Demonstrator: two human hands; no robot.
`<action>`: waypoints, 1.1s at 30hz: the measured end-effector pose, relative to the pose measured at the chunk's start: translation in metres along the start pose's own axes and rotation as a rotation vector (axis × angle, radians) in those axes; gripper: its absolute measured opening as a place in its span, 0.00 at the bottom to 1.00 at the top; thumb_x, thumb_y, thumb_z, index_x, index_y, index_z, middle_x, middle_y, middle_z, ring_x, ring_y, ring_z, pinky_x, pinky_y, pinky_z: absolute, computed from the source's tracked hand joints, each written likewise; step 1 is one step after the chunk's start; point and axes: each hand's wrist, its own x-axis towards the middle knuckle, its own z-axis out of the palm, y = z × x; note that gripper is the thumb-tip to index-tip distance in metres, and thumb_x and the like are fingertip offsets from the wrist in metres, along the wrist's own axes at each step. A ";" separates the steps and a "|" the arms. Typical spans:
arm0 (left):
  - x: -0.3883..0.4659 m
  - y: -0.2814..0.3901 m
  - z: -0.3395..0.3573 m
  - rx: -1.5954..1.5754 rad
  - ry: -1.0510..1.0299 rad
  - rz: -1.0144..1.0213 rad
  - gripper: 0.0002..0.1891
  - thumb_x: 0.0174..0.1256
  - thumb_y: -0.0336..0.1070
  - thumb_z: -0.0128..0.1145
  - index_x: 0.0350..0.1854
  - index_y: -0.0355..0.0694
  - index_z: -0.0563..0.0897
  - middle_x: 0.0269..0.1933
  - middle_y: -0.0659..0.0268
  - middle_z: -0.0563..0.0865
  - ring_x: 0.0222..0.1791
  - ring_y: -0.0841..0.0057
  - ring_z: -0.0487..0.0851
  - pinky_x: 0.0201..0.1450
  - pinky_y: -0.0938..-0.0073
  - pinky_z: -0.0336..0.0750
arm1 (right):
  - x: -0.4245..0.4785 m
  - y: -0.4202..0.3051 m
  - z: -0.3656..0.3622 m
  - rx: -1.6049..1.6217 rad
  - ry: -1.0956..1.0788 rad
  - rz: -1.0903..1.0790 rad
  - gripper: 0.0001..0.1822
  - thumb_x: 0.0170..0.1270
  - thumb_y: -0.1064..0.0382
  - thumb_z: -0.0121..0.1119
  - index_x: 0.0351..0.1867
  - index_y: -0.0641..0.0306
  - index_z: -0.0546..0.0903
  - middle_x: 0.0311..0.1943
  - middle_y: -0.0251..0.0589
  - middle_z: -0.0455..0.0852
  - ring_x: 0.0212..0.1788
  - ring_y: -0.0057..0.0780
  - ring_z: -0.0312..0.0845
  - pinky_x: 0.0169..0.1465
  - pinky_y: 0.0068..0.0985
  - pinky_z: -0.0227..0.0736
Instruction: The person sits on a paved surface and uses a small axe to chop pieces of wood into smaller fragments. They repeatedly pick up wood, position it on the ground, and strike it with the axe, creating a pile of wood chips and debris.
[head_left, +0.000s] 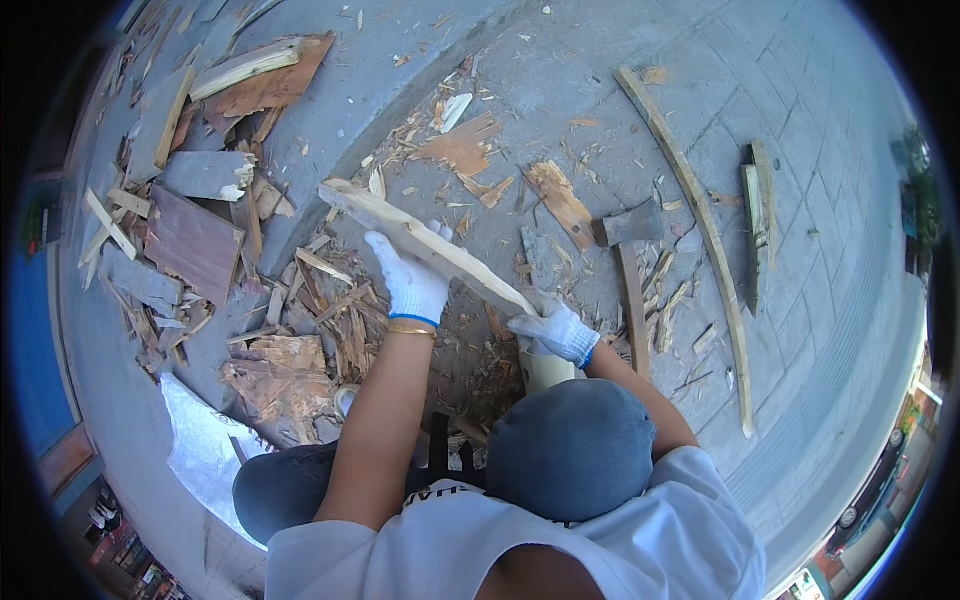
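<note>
A split wooden board (431, 238) with a pale raw edge lies slantwise across both my hands, off the ground. In a white knit glove, my left hand (414, 281) supports it from beneath near the middle, thumb and fingertips showing on either side. My right hand (553, 328), gloved the same way, grips its near right end by my knee. Right of that hand an axe rests on the ground, its steel head (631, 223) beside a splintered plank (559, 202) and its wooden handle (634, 311) pointing toward me.
A heap of broken boards (195, 240) lies to the left, by a low concrete step (360, 150). Splinters litter the ground before me. To the right are a long thin batten (697, 202) and short wood strips (756, 217). A white sack (202, 435) sits lower left.
</note>
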 end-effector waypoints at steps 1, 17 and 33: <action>-0.021 -0.029 0.016 0.115 0.066 -0.057 0.51 0.60 0.86 0.46 0.74 0.51 0.62 0.61 0.56 0.76 0.61 0.55 0.76 0.61 0.32 0.68 | -0.007 -0.014 0.001 -0.028 0.004 0.090 0.30 0.65 0.52 0.69 0.63 0.67 0.78 0.44 0.43 0.86 0.34 0.22 0.85 0.39 0.25 0.82; -0.010 0.561 0.072 1.670 0.619 1.350 0.37 0.66 0.22 0.52 0.79 0.35 0.58 0.71 0.44 0.75 0.66 0.58 0.79 0.63 0.64 0.79 | -0.064 0.070 -0.294 -0.789 1.149 0.602 0.44 0.61 0.42 0.66 0.76 0.57 0.65 0.72 0.51 0.72 0.76 0.49 0.64 0.71 0.43 0.69; -0.014 0.319 0.032 2.256 0.444 0.988 0.37 0.67 0.49 0.67 0.73 0.35 0.70 0.72 0.48 0.69 0.71 0.51 0.69 0.75 0.56 0.64 | -0.065 0.040 -0.261 -1.285 0.710 0.539 0.24 0.64 0.46 0.65 0.57 0.54 0.78 0.53 0.49 0.85 0.54 0.46 0.85 0.53 0.42 0.81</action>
